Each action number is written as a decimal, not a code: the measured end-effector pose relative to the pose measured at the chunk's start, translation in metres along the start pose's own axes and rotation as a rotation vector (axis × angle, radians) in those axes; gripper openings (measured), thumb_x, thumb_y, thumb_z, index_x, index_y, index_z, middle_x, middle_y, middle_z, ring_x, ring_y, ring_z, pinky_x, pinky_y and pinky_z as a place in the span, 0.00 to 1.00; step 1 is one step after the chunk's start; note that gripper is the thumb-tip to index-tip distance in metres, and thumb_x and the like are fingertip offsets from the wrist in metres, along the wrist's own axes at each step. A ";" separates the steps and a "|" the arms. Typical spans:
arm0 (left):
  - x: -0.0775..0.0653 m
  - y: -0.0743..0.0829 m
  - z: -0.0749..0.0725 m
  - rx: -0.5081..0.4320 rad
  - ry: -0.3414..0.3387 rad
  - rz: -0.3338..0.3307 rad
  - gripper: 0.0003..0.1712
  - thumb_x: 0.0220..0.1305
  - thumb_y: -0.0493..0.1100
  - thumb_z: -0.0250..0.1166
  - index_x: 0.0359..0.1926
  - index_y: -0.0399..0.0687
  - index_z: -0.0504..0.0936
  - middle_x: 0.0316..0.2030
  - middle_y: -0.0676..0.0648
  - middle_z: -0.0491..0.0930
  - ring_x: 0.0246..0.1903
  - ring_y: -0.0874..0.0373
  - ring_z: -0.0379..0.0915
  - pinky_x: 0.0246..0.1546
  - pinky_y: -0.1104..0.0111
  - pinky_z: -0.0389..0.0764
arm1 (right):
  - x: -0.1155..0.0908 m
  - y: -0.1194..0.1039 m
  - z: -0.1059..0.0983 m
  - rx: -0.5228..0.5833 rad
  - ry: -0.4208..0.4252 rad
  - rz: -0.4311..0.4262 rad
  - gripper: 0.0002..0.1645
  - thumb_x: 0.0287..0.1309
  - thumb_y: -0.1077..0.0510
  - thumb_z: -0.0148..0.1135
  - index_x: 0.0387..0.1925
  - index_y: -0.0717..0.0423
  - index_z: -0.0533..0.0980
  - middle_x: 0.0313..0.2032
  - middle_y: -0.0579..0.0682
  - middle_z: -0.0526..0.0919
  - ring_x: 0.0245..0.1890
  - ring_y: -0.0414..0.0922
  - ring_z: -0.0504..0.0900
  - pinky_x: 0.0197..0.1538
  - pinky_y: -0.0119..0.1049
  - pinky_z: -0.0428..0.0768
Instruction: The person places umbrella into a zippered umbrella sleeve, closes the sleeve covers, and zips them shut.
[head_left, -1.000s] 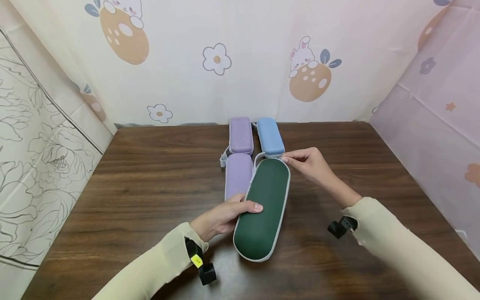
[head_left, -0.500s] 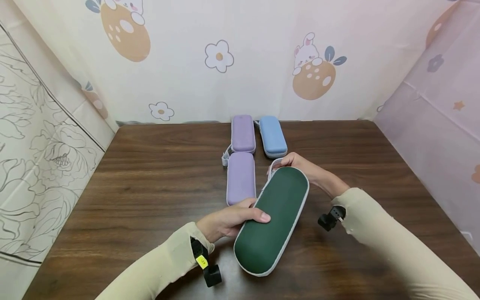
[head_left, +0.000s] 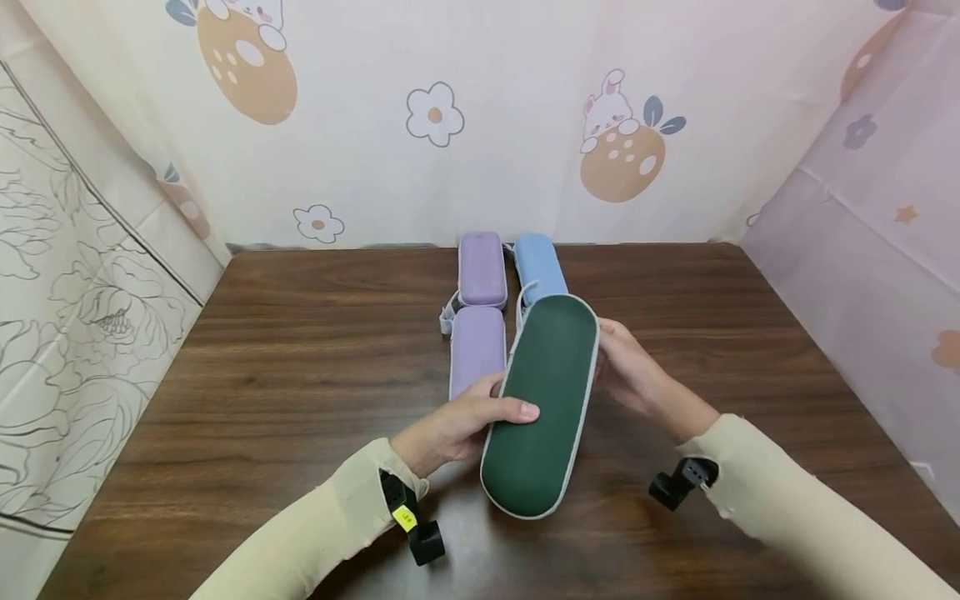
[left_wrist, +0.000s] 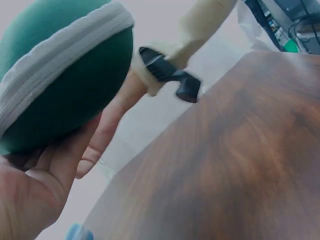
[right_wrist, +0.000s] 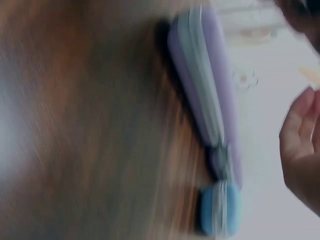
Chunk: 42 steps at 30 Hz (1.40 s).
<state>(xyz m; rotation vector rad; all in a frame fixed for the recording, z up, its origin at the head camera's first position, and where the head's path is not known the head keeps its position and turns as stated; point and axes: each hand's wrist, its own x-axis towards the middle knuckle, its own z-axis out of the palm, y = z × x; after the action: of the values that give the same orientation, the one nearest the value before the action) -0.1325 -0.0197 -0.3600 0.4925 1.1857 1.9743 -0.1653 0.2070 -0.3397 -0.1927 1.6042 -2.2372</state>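
Note:
A long green zip case (head_left: 542, 400) with a pale zipper edge is held above the table, tilted, its far end leaning right. My left hand (head_left: 468, 421) grips its left side, thumb on top and fingers underneath, as the left wrist view also shows. At the case's upper right edge is my right hand (head_left: 630, 371); its fingertips are hidden behind the case in the head view. In the right wrist view the right hand (right_wrist: 302, 145) is cut off by the frame, so its hold is unclear. A pale strap loop (head_left: 522, 304) hangs at the case's far left.
Behind the green case lie two purple zip cases, one far (head_left: 482, 268) and one nearer (head_left: 477, 350), in a line. A blue zip case (head_left: 540, 265) lies right of the far one. All rest on the brown wooden table (head_left: 300, 375), with a patterned curtain (head_left: 510, 167) behind.
The green case first swung right and nearer, then moved back away and more upright. My right hand left its pinch at the far end and went to the right edge. The left grip stayed.

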 end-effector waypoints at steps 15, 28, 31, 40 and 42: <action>0.041 0.009 0.017 -0.077 0.321 -0.003 0.29 0.59 0.39 0.62 0.62 0.38 0.68 0.46 0.43 0.80 0.42 0.54 0.79 0.49 0.58 0.77 | -0.024 -0.007 0.015 -0.057 0.191 0.029 0.35 0.68 0.56 0.54 0.66 0.73 0.55 0.44 0.46 0.83 0.44 0.40 0.82 0.46 0.35 0.79; 0.062 -0.017 0.025 0.212 0.632 -0.028 0.32 0.63 0.43 0.65 0.60 0.28 0.63 0.46 0.40 0.78 0.45 0.53 0.77 0.51 0.63 0.75 | -0.016 0.017 -0.012 -0.147 0.359 0.130 0.40 0.66 0.53 0.57 0.68 0.71 0.54 0.34 0.40 0.83 0.34 0.35 0.83 0.41 0.30 0.80; 0.066 -0.022 0.023 0.249 0.665 -0.045 0.28 0.65 0.42 0.63 0.58 0.29 0.65 0.46 0.41 0.76 0.45 0.52 0.76 0.50 0.62 0.75 | -0.011 0.027 -0.015 -0.168 0.375 0.150 0.39 0.66 0.53 0.56 0.68 0.71 0.55 0.33 0.39 0.83 0.33 0.35 0.82 0.41 0.29 0.79; 0.080 -0.032 0.022 0.360 0.763 -0.126 0.27 0.68 0.40 0.58 0.61 0.29 0.61 0.55 0.37 0.68 0.57 0.46 0.64 0.58 0.57 0.67 | 0.000 0.043 -0.021 -0.195 0.409 0.172 0.36 0.68 0.55 0.54 0.68 0.72 0.56 0.31 0.41 0.81 0.29 0.34 0.80 0.38 0.28 0.79; 0.082 -0.033 0.022 0.363 0.764 -0.126 0.27 0.69 0.40 0.57 0.62 0.29 0.61 0.57 0.36 0.67 0.58 0.45 0.63 0.59 0.56 0.66 | 0.002 0.044 -0.021 -0.218 0.416 0.178 0.36 0.68 0.54 0.54 0.68 0.72 0.56 0.33 0.42 0.80 0.30 0.34 0.80 0.38 0.28 0.79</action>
<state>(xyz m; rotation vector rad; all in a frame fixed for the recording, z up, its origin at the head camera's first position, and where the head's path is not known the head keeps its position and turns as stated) -0.1563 0.0648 -0.3826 -0.2025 2.0049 1.8852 -0.1637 0.2127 -0.3885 0.3694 1.9876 -2.0547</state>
